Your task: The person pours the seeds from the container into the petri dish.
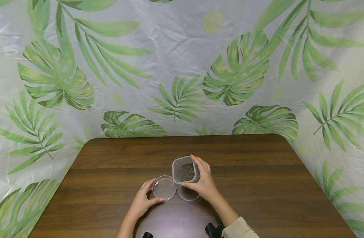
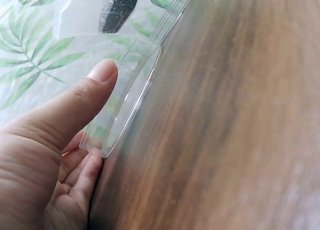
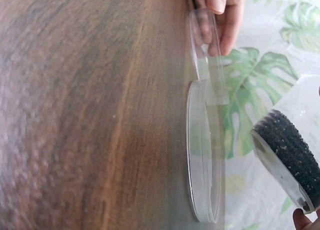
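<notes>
My right hand (image 1: 205, 181) grips a clear, squarish plastic container (image 1: 177, 169) by its sides. Dark grey granules (image 1: 187, 172) lie in it; the right wrist view shows the container tilted, raised off the table. Partly below it, a clear petri dish (image 1: 188, 195) rests on the wood, and no granules show in its visible part. Just left of that stands another clear round dish (image 1: 164, 188), its edge against or very near the first. My left hand (image 1: 140, 200) holds this left dish at its side between thumb (image 2: 102, 72) and fingers, down at the table.
The brown wooden table (image 1: 116, 178) has rounded far corners. Behind it hangs a pale sheet (image 1: 182, 59) printed with green leaves. Black devices (image 1: 213, 229) show near both wrists at the bottom of the head view.
</notes>
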`<state>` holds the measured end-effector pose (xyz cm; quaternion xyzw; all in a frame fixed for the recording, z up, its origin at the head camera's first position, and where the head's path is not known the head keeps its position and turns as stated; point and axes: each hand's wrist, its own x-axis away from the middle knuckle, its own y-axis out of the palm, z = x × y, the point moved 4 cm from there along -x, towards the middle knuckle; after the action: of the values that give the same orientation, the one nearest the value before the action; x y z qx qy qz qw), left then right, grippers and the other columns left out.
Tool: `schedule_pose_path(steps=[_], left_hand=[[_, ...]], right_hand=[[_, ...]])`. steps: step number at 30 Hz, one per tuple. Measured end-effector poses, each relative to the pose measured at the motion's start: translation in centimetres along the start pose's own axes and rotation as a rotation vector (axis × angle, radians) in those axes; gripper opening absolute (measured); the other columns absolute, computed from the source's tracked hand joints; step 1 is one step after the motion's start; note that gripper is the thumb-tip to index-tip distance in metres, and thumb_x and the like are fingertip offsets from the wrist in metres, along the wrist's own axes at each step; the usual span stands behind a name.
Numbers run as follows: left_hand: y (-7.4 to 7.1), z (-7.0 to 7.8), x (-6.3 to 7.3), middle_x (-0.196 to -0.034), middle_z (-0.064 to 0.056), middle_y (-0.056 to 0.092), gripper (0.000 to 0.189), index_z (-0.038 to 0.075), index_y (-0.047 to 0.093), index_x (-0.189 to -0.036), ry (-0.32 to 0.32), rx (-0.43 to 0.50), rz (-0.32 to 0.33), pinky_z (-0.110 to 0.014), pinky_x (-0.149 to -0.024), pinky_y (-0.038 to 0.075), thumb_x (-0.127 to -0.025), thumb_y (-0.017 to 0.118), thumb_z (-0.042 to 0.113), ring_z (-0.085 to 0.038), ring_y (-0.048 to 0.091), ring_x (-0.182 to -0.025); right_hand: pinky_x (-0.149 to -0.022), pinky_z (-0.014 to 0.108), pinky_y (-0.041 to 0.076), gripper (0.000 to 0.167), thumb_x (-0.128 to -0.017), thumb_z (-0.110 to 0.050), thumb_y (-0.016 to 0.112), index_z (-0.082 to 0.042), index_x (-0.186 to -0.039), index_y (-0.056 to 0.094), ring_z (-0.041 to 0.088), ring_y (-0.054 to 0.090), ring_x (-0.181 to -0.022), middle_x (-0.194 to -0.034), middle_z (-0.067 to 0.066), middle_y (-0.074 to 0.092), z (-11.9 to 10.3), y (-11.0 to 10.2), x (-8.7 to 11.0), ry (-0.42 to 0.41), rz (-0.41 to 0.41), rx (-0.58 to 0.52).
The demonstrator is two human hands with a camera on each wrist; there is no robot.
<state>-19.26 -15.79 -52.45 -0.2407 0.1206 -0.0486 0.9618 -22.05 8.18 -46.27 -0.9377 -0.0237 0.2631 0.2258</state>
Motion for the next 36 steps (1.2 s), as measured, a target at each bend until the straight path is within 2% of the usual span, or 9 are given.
schedule_pose_path(steps=[9, 18, 25, 36], left_hand=[[-0.1, -0.1, 0.0, -0.124, -0.011, 0.048, 0.080, 0.001, 0.046, -0.129, -0.017, -0.008, -0.001, -0.042, -0.091, 0.040, -0.061, 0.082, 0.024, -0.028, 0.051, -0.106], [-0.1, -0.2, 0.0, -0.124, -0.011, 0.048, 0.080, 0.001, 0.045, -0.129, -0.016, -0.012, 0.002, -0.042, -0.091, 0.040, -0.061, 0.082, 0.025, -0.028, 0.051, -0.106], [0.0, -0.2, 0.0, -0.124, -0.011, 0.048, 0.081, 0.001, 0.045, -0.129, -0.015, -0.021, -0.002, -0.040, -0.091, 0.040, -0.061, 0.082, 0.026, -0.027, 0.052, -0.106], [-0.1, -0.2, 0.0, -0.126, -0.012, 0.046, 0.082, 0.003, 0.044, -0.130, -0.026, -0.015, -0.010, -0.042, -0.091, 0.040, -0.062, 0.081, 0.028, -0.029, 0.051, -0.107]], right_hand=[[-0.095, 0.053, 0.027, 0.100, -0.051, -0.019, 0.088, -0.015, -0.137, 0.037, 0.028, 0.023, -0.123, -0.136, 0.000, 0.036, -0.1, 0.6, 0.0, -0.041, -0.026, 0.041], [-0.096, 0.051, 0.023, 0.101, -0.050, -0.020, 0.088, -0.021, -0.137, 0.036, 0.029, 0.027, -0.121, -0.134, 0.001, 0.039, -0.2, 1.2, 0.1, -0.091, -0.035, 0.118], [-0.096, 0.052, 0.023, 0.100, -0.050, -0.020, 0.088, -0.020, -0.137, 0.038, 0.032, 0.028, -0.120, -0.133, 0.001, 0.039, 0.0, 1.7, 0.2, -0.110, -0.057, 0.170], [-0.095, 0.048, 0.026, 0.099, -0.052, -0.023, 0.087, -0.020, -0.137, 0.037, 0.030, 0.029, -0.120, -0.133, 0.005, 0.038, -0.4, 2.3, 0.0, -0.142, -0.085, 0.245]])
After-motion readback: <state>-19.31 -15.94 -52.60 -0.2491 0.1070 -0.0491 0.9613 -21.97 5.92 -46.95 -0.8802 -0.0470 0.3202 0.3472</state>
